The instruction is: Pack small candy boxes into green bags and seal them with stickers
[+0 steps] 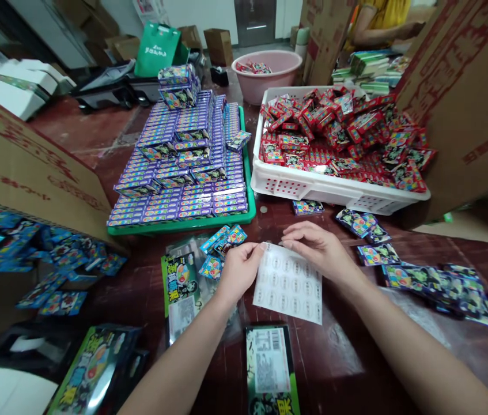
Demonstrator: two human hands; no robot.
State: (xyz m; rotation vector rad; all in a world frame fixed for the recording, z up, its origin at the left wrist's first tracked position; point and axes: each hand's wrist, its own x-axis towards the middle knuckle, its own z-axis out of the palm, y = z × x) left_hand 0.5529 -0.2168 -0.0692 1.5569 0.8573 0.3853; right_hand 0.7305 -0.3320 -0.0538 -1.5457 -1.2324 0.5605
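My left hand (pixel 240 271) pinches the upper left corner of a white sheet of round stickers (pixel 289 285) between thumb and fingers. The sheet slants over the dark red table, printed side up, with rows of small printed circles. Over its top edge my right hand (pixel 315 246) has curled fingers, thumb and fingertips close together; whatever is between them is too small to make out. Below the sheet lies a flat black and green candy package (pixel 272 369) with a barcode label. Left of my left hand are a similar package (pixel 181 294) and several small blue boxes (pixel 222 245).
A green tray (pixel 183 226) bears stacked purple boxes; beside it a white crate (pixel 339 193) holds loose red boxes. Cardboard cartons stand left (pixel 31 155) and right (pixel 468 115). Purple packs (pixel 440 288) lie right. A pink basin (pixel 269 80) and a person in yellow (pixel 382 23) are behind.
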